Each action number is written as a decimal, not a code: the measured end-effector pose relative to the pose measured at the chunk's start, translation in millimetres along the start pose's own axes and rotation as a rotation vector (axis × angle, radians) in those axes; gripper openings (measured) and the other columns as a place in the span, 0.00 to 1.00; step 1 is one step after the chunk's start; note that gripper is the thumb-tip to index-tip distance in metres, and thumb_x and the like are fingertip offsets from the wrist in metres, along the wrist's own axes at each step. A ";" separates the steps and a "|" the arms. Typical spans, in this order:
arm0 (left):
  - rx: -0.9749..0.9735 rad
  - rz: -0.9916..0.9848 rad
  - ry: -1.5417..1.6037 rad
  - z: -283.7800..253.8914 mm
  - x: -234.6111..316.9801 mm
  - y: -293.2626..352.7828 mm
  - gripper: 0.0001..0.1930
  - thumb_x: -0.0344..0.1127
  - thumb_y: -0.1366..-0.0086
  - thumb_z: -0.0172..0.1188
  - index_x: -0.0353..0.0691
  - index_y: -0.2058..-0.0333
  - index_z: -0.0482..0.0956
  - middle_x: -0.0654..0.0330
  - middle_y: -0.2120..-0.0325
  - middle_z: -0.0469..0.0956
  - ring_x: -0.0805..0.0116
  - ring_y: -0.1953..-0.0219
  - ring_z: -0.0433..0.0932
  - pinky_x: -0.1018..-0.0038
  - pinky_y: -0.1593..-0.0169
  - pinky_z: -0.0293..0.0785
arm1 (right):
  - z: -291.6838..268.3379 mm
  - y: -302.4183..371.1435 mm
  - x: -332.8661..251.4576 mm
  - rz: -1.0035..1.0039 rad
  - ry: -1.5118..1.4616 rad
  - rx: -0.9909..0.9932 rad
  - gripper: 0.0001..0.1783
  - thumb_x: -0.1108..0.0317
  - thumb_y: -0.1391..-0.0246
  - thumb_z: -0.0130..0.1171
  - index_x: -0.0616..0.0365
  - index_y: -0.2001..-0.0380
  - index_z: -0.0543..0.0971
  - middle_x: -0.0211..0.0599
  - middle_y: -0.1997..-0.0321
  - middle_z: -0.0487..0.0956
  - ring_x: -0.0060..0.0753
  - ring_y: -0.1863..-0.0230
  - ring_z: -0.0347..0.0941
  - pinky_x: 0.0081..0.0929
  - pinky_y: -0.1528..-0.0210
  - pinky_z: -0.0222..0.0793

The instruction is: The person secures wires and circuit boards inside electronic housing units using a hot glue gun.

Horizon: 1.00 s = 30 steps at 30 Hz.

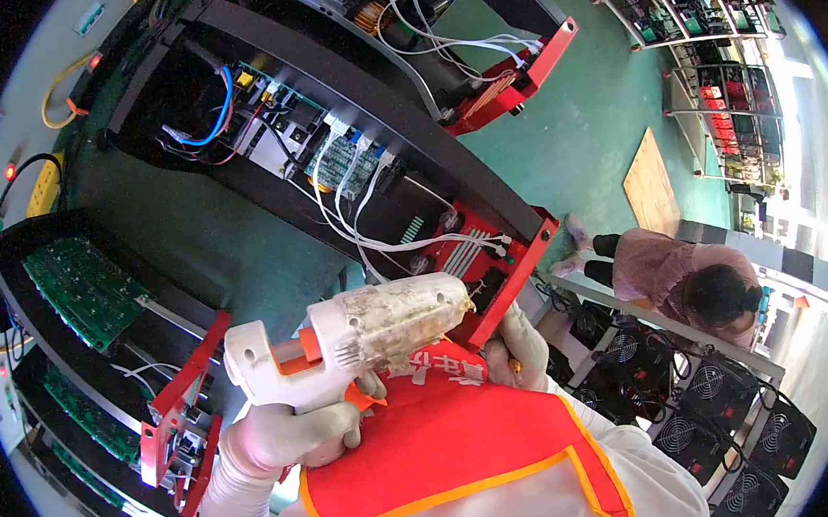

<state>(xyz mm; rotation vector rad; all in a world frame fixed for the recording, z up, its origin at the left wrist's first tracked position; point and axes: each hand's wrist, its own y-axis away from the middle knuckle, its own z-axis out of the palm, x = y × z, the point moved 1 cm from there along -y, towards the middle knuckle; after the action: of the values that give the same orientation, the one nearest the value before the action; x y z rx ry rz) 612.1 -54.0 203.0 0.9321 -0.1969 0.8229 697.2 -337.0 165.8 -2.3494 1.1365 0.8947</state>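
My left hand [297, 432], in a pale glove, is wrapped round the handle of a white hot glue gun [357, 334] with an orange trigger. Its stained front part points right, toward the red end panel [534, 260] of an open black machine case. My gloved right hand [524, 352] is beside the panel's near end, fingers bent inward. A small yellowish bit shows at its fingertips, but what they hold is unclear. White cables [344, 220] run from a circuit board [345, 162] inside the case to plugs at the panel.
A second open case [508, 89] stands beyond, and more cases with green boards [85, 291] are at the left. Black fan-fitted units [716, 386] sit on a rack at the lower right, where a person [679, 274] bends over. Shelving [694, 8] stands at the far right.
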 end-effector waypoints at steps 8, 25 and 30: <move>0.023 -0.041 -0.031 7.7 10.8 1.1 0.17 0.21 0.49 0.56 0.33 0.58 0.75 0.60 0.75 0.76 0.77 0.79 0.74 0.80 0.75 0.70 | 26.4 37.5 44.7 0.408 -0.110 -0.172 0.44 0.73 0.66 0.55 0.56 0.37 0.61 0.58 0.34 0.58 0.52 0.65 0.77 0.35 0.70 0.74; -0.002 -0.047 -0.064 5.3 9.4 -2.4 0.20 0.19 0.47 0.55 0.34 0.53 0.71 0.57 0.69 0.75 0.73 0.75 0.76 0.76 0.71 0.74 | -2.0 -2.7 -2.9 0.076 0.086 -0.093 0.42 0.75 0.64 0.54 0.57 0.38 0.62 0.57 0.35 0.61 0.51 0.68 0.77 0.34 0.71 0.74; 0.010 0.009 -0.028 4.8 1.3 -1.2 0.21 0.20 0.48 0.56 0.34 0.52 0.71 0.57 0.69 0.76 0.73 0.75 0.76 0.76 0.71 0.74 | 0.8 -2.3 -3.2 0.048 0.100 -0.052 0.42 0.76 0.64 0.54 0.57 0.38 0.62 0.56 0.34 0.60 0.50 0.68 0.78 0.32 0.71 0.74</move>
<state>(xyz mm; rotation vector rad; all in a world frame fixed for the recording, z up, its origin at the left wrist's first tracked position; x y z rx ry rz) 614.7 -57.4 205.8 0.9531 -0.2217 0.8206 697.2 -333.3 167.6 -2.4427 1.2277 0.8409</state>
